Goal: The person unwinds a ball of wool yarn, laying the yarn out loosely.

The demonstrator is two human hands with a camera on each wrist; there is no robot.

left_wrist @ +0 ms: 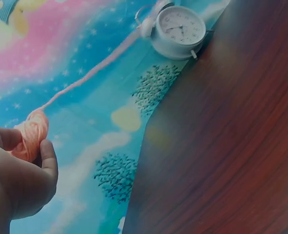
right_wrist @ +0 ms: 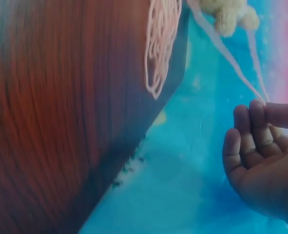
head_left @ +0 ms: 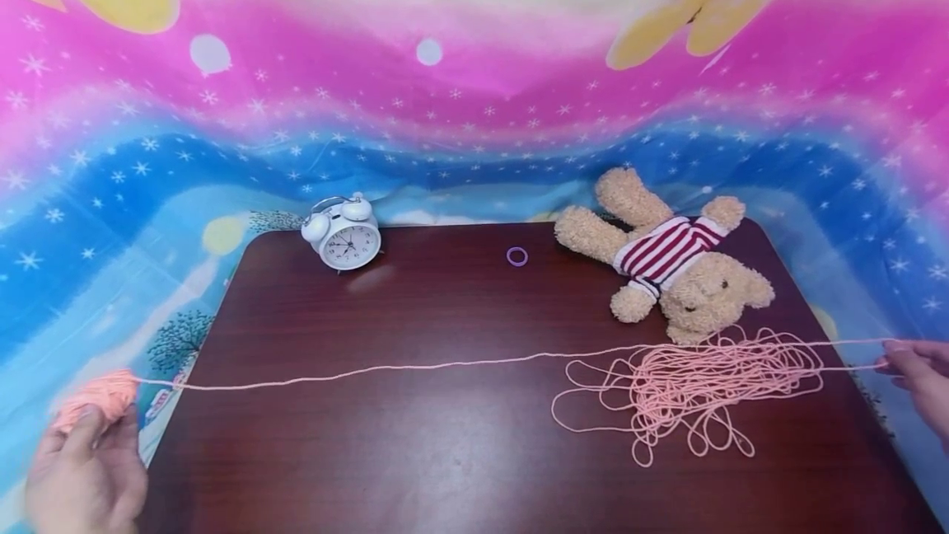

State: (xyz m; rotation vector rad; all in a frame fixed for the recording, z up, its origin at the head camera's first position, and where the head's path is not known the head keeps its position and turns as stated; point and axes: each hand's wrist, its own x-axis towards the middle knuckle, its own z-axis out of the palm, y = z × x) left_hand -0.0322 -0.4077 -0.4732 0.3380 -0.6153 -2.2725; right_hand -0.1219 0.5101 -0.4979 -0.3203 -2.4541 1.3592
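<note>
My left hand (head_left: 92, 468) holds a small ball of peach yarn (head_left: 104, 394) past the table's left edge, fingers and thumb curled round it; the left wrist view shows the same yarn ball (left_wrist: 35, 131). From it a single strand (head_left: 356, 373) runs nearly straight across above the table to the right. Beyond the right edge, my right hand (head_left: 923, 377) pinches the yarn between thumb and fingertip, and two lengths lead away from the pinch. In the right wrist view the other fingers of that hand (right_wrist: 265, 151) are loosely bent. A loose, looped heap of yarn (head_left: 712, 386) lies at the table's right.
A teddy bear (head_left: 667, 258) in a striped shirt lies at the back right, its head close behind the yarn heap. A white twin-bell alarm clock (head_left: 348, 241) stands at the back left. A purple ring (head_left: 516, 256) lies near the back edge of the brown table (head_left: 415, 452).
</note>
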